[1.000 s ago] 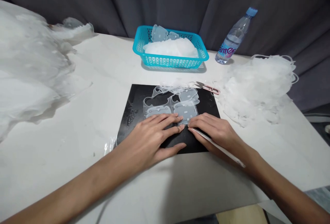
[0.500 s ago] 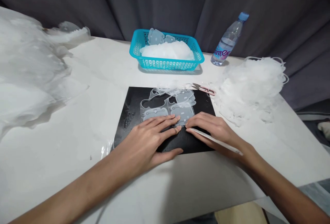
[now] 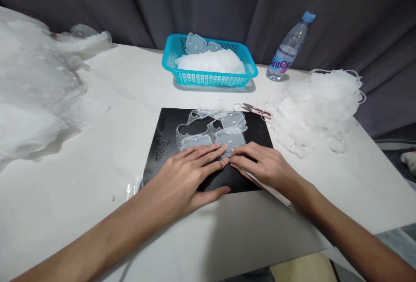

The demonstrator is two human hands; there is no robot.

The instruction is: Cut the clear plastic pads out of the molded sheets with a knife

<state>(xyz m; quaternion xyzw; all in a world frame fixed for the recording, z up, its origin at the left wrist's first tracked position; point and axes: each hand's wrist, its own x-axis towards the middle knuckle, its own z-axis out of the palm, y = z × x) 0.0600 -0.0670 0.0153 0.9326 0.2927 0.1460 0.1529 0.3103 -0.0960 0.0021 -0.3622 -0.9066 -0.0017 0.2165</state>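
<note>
A translucent plastic sheet (image 3: 230, 137) with rounded, moulded panels and cut-out openings lies on a black mat (image 3: 162, 132). My left hand (image 3: 190, 171) rests flat on its near edge, fingers stretched out and thumb apart. Beside those fingertips is my right hand (image 3: 266, 165), closed around a slim white pen-shaped tool (image 3: 278, 195). The tool's back end slants toward my right wrist; its tip is hidden by the fingers at the sheet's near edge.
Behind the mat stands a turquoise basket (image 3: 208, 78) holding translucent pieces. Pink-handled thread snips (image 3: 258, 111) lie near a heap of plastic scraps (image 3: 325, 100) at right. A water bottle (image 3: 286, 54) stands behind. More translucent sheeting (image 3: 35, 91) is piled at left.
My right hand has shifted slightly left along the sheet's near edge, and the tool's back end has swung lower, now partly behind the hand. My left hand has stayed put.
</note>
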